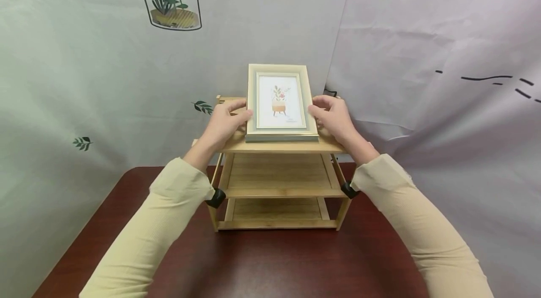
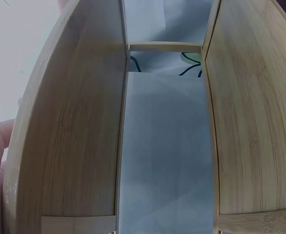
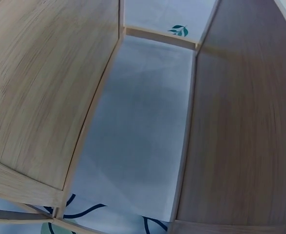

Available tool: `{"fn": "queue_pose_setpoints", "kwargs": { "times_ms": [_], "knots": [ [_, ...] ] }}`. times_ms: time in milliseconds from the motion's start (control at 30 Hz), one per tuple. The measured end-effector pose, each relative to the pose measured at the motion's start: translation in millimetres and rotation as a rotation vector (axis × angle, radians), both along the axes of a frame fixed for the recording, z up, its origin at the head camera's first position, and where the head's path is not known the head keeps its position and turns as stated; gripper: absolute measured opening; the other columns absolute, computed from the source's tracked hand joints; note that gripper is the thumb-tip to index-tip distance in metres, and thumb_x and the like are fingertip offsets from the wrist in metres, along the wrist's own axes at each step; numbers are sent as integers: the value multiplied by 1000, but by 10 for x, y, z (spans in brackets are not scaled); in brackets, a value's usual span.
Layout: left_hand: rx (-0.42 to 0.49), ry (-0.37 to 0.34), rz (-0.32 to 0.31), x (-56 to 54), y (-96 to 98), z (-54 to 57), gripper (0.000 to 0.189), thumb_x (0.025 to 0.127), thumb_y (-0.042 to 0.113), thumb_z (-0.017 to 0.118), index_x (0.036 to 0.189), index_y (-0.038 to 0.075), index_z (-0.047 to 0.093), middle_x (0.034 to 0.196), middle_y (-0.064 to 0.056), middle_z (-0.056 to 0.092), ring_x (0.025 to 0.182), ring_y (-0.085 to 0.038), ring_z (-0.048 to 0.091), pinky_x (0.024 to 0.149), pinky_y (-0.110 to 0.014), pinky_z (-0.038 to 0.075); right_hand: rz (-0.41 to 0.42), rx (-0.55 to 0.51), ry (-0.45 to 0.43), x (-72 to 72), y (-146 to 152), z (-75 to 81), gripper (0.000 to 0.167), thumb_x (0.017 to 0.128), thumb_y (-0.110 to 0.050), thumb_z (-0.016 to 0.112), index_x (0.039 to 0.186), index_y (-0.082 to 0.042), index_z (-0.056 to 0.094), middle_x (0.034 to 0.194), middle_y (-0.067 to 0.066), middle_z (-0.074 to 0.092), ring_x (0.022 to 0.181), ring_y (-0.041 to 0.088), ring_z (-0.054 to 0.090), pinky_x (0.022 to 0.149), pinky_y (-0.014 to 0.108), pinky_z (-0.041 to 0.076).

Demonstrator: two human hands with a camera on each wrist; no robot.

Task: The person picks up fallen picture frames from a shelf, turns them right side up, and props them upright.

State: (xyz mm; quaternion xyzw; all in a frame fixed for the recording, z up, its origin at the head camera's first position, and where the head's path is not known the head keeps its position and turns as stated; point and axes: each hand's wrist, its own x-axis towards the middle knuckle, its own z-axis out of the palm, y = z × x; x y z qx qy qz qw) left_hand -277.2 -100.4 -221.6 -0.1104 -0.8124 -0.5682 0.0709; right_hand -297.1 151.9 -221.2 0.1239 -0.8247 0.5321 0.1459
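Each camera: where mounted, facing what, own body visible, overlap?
Head: worn on head, facing forward-down at framed picture, wooden rack; left hand, right hand, sleeves show.
Left wrist: on wrist, facing between shelf boards; left hand partly visible.
Right wrist: on wrist, facing between boards; no hand visible.
Wrist views share rack and pale backdrop.

pale gold rectangular picture frame [image 1: 278,68]: smooth faces, satin sheen, brighter metallic-looking gleam along the lower edge; base material not determinable. white printed picture sheet [image 1: 270,94]: paper-like, smooth. pale tan tiered shelf [image 1: 279,171]: wood, visible straight grain on panels; surfaces smooth, low sheen, with a glossier rounded edge in the left wrist view. dark red-brown worktop [image 1: 274,260]: smooth, faintly glossy, wood-like. pale grey printed backdrop [image 1: 270,21]: cloth-like, matt, creased. cream long sleeves [image 1: 135,230]: matt cloth, finely ribbed.
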Motion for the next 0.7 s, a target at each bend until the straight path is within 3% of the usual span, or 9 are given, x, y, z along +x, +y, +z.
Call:
{"fn": "queue_pose_setpoints", "kwargs": {
  "times_ms": [100, 367, 700],
  "knots": [
    [-16, 65, 4, 27, -15, 3, 48, 86, 19, 56, 130, 6, 43, 134, -7, 43, 112, -24, 51, 92, -35, 43, 23, -26, 53, 22, -6, 9, 36, 83, -14, 56, 114, 4, 55, 109, 20, 58, 72, 2, 55, 58, 17, 48],
    [-12, 180, 1, 91, -7, 13, 50, 84, 15, 58, 130, 8, 40, 133, -4, 43, 105, -23, 55, 82, -34, 48, 75, -111, 167, 44, -10, 22, 33, 83, -4, 55, 114, 5, 50, 110, 20, 56, 72, 0, 56, 62, 14, 47],
    [9, 390, 31, 143, 49, -39, 50, 79, 3, 62, 123, 11, 40, 118, -9, 49, 92, -20, 57, 81, -29, 50, 68, -131, 305, 117, -35, 9, 34, 82, 3, 53, 115, 4, 43, 111, 14, 51, 82, 6, 55, 71, 15, 47]
  ]
}}
